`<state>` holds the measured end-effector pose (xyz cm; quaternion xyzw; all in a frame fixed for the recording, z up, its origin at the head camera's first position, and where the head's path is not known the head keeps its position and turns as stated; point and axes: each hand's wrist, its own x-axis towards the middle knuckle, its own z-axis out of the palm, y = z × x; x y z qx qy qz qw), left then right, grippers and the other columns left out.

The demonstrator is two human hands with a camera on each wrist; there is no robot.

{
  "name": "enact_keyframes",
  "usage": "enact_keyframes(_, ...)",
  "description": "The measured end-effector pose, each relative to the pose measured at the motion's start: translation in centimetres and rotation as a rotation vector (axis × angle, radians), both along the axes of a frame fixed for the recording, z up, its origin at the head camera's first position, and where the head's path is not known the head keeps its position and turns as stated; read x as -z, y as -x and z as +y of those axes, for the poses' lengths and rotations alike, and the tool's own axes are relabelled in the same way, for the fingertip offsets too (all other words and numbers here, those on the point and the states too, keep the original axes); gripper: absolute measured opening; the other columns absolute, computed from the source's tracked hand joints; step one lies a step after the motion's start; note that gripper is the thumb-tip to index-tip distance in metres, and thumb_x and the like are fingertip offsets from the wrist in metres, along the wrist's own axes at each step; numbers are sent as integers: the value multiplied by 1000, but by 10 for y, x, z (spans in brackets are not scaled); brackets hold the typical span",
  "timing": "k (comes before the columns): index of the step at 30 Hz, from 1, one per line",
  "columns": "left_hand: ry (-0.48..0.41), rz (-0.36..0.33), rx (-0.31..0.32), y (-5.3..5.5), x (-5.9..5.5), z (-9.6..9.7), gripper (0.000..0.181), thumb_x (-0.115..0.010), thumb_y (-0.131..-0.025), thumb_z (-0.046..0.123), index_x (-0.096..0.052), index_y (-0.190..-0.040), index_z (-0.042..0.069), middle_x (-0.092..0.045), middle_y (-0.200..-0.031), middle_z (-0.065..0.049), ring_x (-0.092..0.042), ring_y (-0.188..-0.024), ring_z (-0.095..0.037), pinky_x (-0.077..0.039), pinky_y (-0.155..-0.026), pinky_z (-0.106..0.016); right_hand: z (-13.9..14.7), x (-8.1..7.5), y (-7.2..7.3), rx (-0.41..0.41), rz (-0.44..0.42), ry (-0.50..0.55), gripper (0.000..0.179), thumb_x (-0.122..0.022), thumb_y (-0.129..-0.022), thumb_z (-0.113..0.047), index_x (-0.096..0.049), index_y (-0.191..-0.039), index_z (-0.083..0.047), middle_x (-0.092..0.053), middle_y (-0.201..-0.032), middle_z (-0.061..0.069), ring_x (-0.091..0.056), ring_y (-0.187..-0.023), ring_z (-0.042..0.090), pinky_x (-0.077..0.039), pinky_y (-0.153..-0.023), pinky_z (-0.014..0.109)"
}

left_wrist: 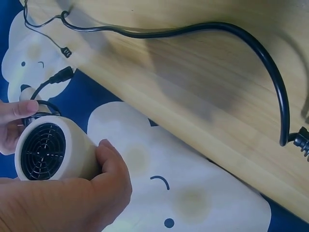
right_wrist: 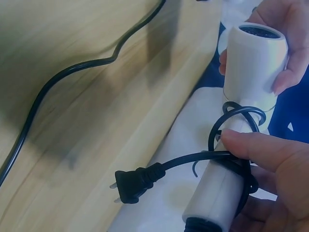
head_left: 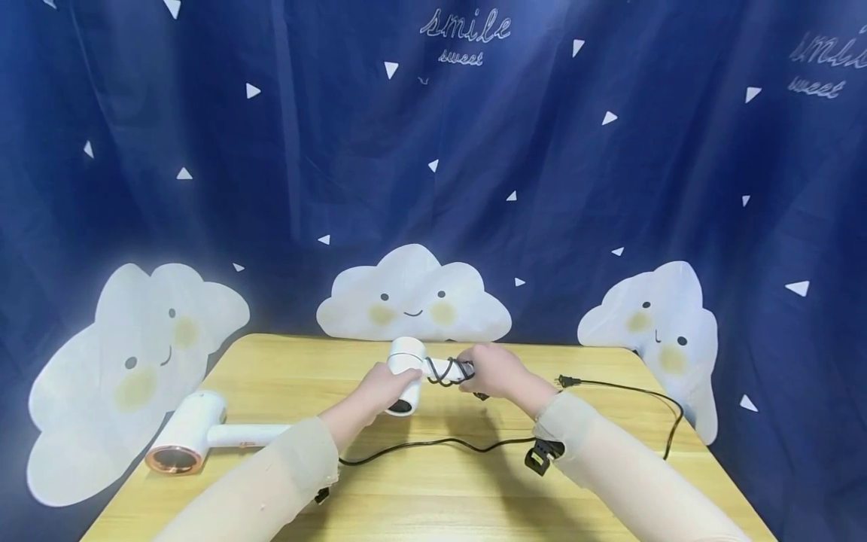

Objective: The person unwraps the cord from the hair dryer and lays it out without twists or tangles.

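Observation:
Both hands hold a white hair dryer [head_left: 408, 351] above the far part of the table. My left hand [head_left: 381, 387] grips its barrel, thumb on one side and fingers on the other; the dark grille [left_wrist: 43, 152] shows in the left wrist view. With my right hand [head_left: 497, 370] I hold the handle [right_wrist: 212, 198], thumb pressing on the black cord [right_wrist: 237, 116] wound around it. From under that thumb a short end of cord sticks out, ending in a two-pin plug [right_wrist: 134, 185]. Part of the right fingers is hidden behind the handle.
A second white hair dryer [head_left: 191, 427] with a copper-coloured rim lies at the table's left. Its black cord [head_left: 433, 443] runs across the wooden table [head_left: 406, 497] to the right, where a plug [head_left: 567, 381] lies. Behind hangs a blue curtain [head_left: 379, 181] with cloud prints.

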<state>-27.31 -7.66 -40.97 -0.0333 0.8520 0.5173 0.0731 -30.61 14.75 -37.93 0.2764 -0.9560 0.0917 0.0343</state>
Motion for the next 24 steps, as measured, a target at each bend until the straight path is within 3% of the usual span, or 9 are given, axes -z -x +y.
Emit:
enact_keyframes(5,2,6,-15,-3,-2,-1,65,-65,-89,42,-47,-121,-12,-56,-104,-18,-58,-89,-28,-53,-71,-34,3,0,-3,-36,32,49,21,-87,-76,-24,-67,-81,-21,-55,-69,-11,-49,-63,11,-44,-60,32)
enact_keyframes(14,-4,30,-49,-5,-4,-3,61,-64,-90,40,-48,-119,-12,-56,-103,-19,-58,-89,-28,-52,-71,-34,6,5,-9,-80,173,122,23,-86,-78,-28,-70,-90,-17,-55,-74,-9,-49,-66,11,-43,-62,31)
enact_keyframes(24,-9,25,-46,-6,-5,-9,63,-63,-90,40,-46,-121,-13,-56,-103,-19,-58,-88,-28,-51,-70,-33,2,12,-11,-76,212,163,30,-86,-80,-27,-74,-103,-11,-67,-91,-3,-59,-81,16,-50,-75,36)
